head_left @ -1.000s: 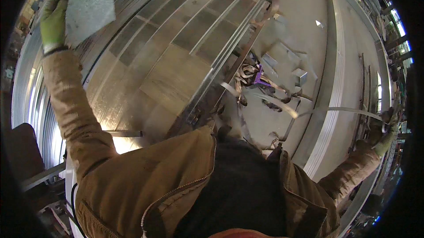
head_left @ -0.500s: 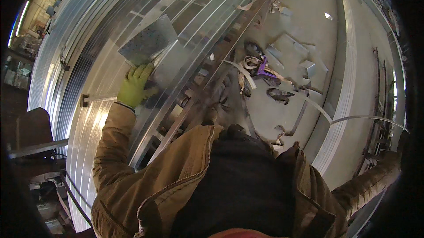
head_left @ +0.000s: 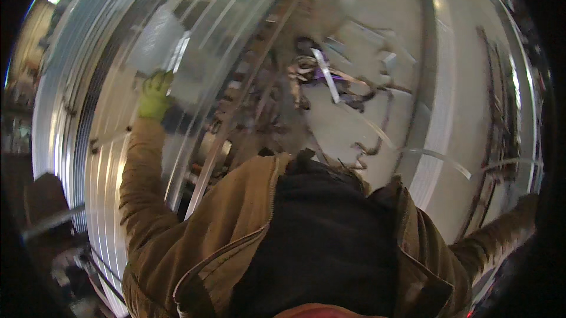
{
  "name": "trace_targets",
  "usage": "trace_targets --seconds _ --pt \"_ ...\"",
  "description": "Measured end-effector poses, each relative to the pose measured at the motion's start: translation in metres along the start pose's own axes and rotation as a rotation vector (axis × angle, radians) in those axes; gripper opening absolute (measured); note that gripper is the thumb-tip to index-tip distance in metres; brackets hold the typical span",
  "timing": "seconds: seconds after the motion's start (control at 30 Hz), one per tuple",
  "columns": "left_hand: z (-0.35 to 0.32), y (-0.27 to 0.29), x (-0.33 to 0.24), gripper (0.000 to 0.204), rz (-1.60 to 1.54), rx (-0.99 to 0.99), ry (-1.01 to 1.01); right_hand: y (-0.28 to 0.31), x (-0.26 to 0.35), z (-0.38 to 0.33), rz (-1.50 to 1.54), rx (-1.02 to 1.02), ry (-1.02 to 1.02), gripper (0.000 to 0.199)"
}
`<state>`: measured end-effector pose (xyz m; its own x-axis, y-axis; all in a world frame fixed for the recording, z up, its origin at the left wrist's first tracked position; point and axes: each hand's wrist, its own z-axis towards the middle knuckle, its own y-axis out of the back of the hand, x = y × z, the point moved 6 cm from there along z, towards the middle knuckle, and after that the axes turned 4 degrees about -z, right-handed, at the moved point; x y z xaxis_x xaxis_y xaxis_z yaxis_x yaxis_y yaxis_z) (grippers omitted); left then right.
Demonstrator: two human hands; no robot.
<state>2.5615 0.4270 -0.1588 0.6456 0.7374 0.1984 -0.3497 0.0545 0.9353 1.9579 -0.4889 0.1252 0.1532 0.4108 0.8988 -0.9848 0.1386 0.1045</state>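
My left hand [head_left: 154, 94], in a yellow-green glove, is raised at the upper left and grips the lower edge of a flat grey rectangular sheet [head_left: 158, 43]. The picture is blurred with motion. The sheet lies against or just above a large curved body of ribbed shiny sheet metal [head_left: 82, 141]. My right arm in a brown jacket sleeve [head_left: 501, 229] stretches out to the lower right. The right hand itself runs into the dark rim of the picture and does not show.
A pale floor [head_left: 365, 52] lies ahead with scattered metal strips, offcuts and a purple-tinted tool [head_left: 321, 76]. A long thin metal strip [head_left: 430, 156] curves across the floor at the right. A long rail [head_left: 427, 52] runs along the right side.
My left hand has swung down from the far upper left toward the middle with the grey sheet, then moved slightly left again. The view has tilted and blurred. My right hand has slid out of sight.
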Motion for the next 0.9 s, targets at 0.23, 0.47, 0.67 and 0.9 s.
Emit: trace_targets --seconds 0.23,0.47,0.67,0.9 --pt "0.105 0.019 -0.024 0.081 0.083 -0.228 -0.018 0.048 -0.024 0.055 -0.046 0.043 0.118 0.051" --pt "0.228 0.152 -0.116 0.062 -0.425 -0.556 -0.144 -0.052 -0.037 0.084 -0.403 0.251 0.501 0.050" --pt "0.352 0.157 -0.223 0.060 -0.398 -0.546 -0.397 -0.205 -0.058 0.125 0.370 0.101 -0.017 0.040" --pt "0.587 0.067 -0.359 0.043 -0.629 -0.872 -0.651 -0.347 -0.042 0.193 0.598 0.199 0.245 0.043"
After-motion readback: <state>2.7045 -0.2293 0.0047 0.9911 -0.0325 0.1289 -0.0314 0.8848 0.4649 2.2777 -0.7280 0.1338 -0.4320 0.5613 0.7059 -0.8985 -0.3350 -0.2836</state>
